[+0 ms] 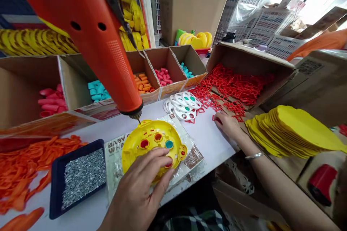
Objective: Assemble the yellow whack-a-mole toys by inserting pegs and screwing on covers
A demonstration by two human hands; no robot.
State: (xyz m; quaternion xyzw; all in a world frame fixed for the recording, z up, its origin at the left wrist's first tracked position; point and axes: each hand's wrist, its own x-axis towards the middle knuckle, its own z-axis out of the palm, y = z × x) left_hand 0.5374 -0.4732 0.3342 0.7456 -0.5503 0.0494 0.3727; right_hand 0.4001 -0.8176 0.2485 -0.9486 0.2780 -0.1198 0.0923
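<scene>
My left hand [135, 191] reaches in from the bottom and grips the near edge of a round yellow plastic disc [151, 140]. The disc has red, orange and teal buttons set in its holes and lies on a clear plastic bag. An orange electric screwdriver [94, 32] hangs in from the top left, with no hand visible on it. Its bit [137, 116] is just above the disc's far rim. My right hand [227, 124], a bangle on its wrist, rests at the edge of a spill of red plastic frames [233, 86], fingers curled on one red piece.
Open cardboard boxes along the back hold pink [51, 101], teal [97, 92], orange [142, 82] and magenta [163, 76] caps. A dark blue tray of small screws [81, 175] sits left of the disc, with orange pieces [24, 166] beyond. White discs [183, 104] and stacked yellow plates [295, 130] lie to the right.
</scene>
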